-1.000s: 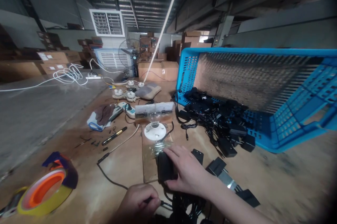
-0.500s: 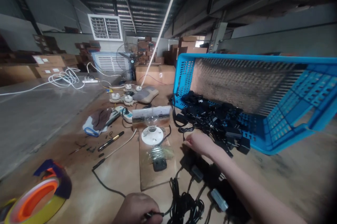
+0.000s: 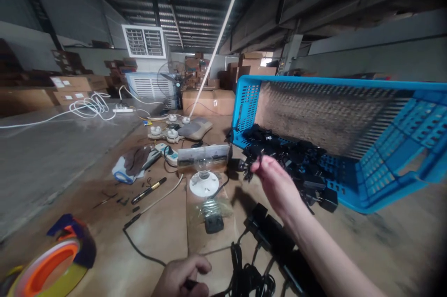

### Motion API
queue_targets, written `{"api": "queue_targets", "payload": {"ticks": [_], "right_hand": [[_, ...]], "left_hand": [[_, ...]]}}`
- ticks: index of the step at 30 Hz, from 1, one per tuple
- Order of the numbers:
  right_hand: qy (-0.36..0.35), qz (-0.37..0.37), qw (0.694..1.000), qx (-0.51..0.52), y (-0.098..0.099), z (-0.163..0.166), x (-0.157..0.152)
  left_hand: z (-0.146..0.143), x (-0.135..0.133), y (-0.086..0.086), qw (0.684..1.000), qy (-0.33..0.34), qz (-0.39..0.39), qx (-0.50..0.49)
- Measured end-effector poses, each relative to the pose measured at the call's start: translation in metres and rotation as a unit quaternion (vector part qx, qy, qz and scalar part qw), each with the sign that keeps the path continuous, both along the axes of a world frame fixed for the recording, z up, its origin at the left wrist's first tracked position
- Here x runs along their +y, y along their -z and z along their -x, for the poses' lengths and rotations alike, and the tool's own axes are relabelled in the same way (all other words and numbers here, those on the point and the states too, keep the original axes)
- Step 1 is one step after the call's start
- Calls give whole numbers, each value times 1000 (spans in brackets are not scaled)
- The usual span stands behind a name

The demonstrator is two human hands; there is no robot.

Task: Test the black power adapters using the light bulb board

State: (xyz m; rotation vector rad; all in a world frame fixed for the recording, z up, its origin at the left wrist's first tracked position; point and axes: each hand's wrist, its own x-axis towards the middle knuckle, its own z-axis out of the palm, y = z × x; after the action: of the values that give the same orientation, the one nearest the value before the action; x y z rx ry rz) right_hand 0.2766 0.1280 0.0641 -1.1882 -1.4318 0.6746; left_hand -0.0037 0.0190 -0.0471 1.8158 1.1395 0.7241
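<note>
My right hand (image 3: 275,183) is raised above the table, fingers pinched on a bundled black cable with its adapter (image 3: 240,165), just in front of the tipped blue crate (image 3: 349,148). My left hand (image 3: 181,276) rests at the table's near edge, closed on a black cable end (image 3: 190,284). A pile of black power adapters (image 3: 289,162) spills from the crate. A clear bulb in a white holder (image 3: 204,178) stands on a board, with a black socket (image 3: 213,223) in front of it. More adapters and cables (image 3: 268,236) lie under my right forearm.
A tape roll, orange inside (image 3: 49,264), lies at the near left. A pen (image 3: 148,191), gloves (image 3: 134,159), a power strip and white lamp holders (image 3: 164,134) sit further back. Cardboard boxes (image 3: 209,99), a fan and coiled white cable are beyond.
My right hand left the black socket on the board, reached to the adapter pile by the crate, and now lifts a bundled cable off the table. My left hand stayed at the near edge.
</note>
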Motion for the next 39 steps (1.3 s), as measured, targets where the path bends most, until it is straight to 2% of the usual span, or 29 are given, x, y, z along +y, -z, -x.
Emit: {"api": "queue_targets", "payload": {"ticks": [1,3,5,6,9,12,16,20,21,23,24,25,26,28,30,32,33,35,36,37,38,39], "right_hand": [[-32,26,999,7,5,11,-23],[-163,123,979,-12,19,33,-70],[-237,126,960,-81,33,51,-106],[-254,104,955,-113,38,57,-118],[-243,41,958,-148,46,64,-132],[-205,42,965,-159,50,64,-133],[-207,48,947,-243,52,67,-139],[-236,49,928,-286,31,57,-125],[-207,46,928,-306,22,51,-113],[-81,49,915,-392,8,38,-83],[-11,63,892,-448,5,32,-67],[29,82,869,-486,4,28,-51],[48,101,852,-512,6,26,-38],[28,124,848,-514,15,26,-20],[0,121,864,-489,24,30,-16],[-15,114,883,-455,29,35,-26],[-31,125,908,-398,29,37,-34],[-94,186,963,-173,29,41,-54],[-135,227,964,-29,30,44,-64],[-171,264,944,101,31,47,-72],[-196,291,917,190,34,50,-79],[-210,307,900,226,37,53,-84]], "left_hand": [[0,-1,-4,999,-16,22,-30],[-2,-4,-14,994,-44,63,-80],[-5,-6,-25,989,-65,95,-96],[-6,-7,-29,987,-66,106,-98],[-7,-8,-35,985,-70,119,-101],[-4,-9,-31,984,-86,116,-104],[-1,-11,-20,996,-29,51,-73],[-6,-11,-16,999,-6,2,-32],[-8,-10,-16,1000,0,-3,-28],[-11,-8,-19,1000,15,-20,-14],[-12,-7,-21,999,24,-30,-3],[-12,-7,-22,999,32,-41,10],[-12,-6,-23,998,35,-53,21],[-11,-5,-25,997,32,-65,38],[-8,-5,-26,997,12,-66,47],[-6,-6,-27,996,-5,-68,49],[-5,-7,-28,997,-8,-68,46],[-5,-9,-30,997,-3,-71,36],[-6,-9,-31,997,3,-75,31],[-7,-10,-33,996,10,-79,26],[-7,-10,-33,996,14,-85,20],[-8,-11,-34,996,16,-88,14]]}}
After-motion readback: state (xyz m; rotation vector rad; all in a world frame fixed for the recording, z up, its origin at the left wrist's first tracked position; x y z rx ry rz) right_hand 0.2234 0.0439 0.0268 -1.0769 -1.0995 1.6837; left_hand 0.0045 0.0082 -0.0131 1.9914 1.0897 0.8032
